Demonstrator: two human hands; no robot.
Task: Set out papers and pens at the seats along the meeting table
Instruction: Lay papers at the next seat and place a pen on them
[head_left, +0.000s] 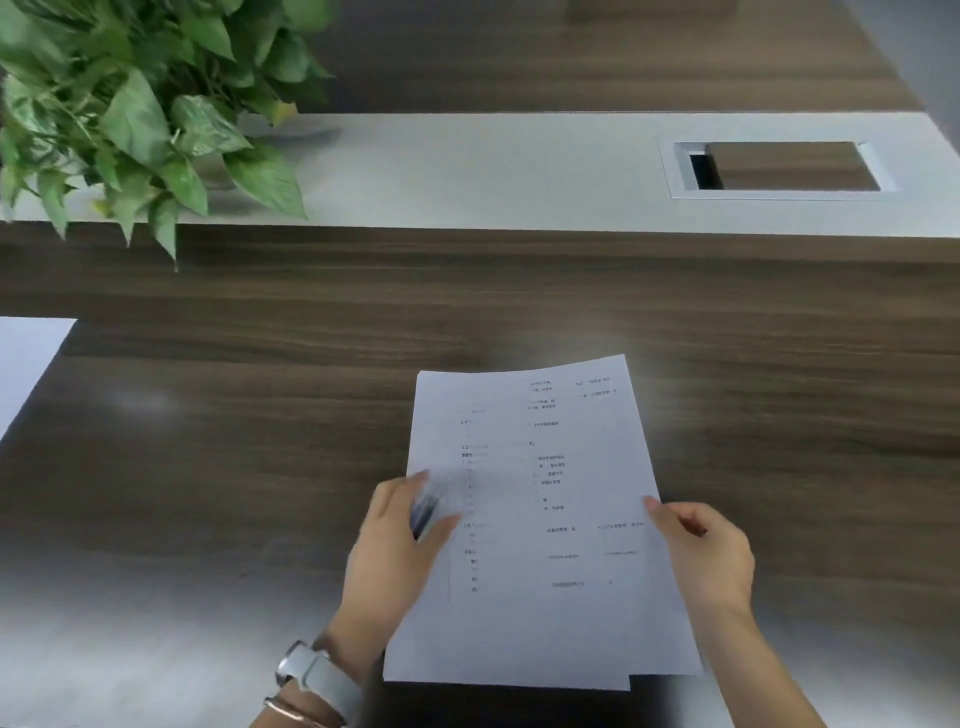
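A thin stack of printed white papers (540, 519) hangs just above the dark wooden meeting table (234, 467), near its front edge. My left hand (400, 540) grips the stack's left edge, and dark pens (423, 512) are clasped in the same hand against the paper. My right hand (701, 556) pinches the stack's right edge between thumb and fingers. Another white sheet (26, 364) lies flat on the table at the far left.
A leafy green plant (135, 104) stands at the back left on the table's pale grey centre strip (467, 171). A rectangular cable hatch (779, 169) is set into that strip at the right.
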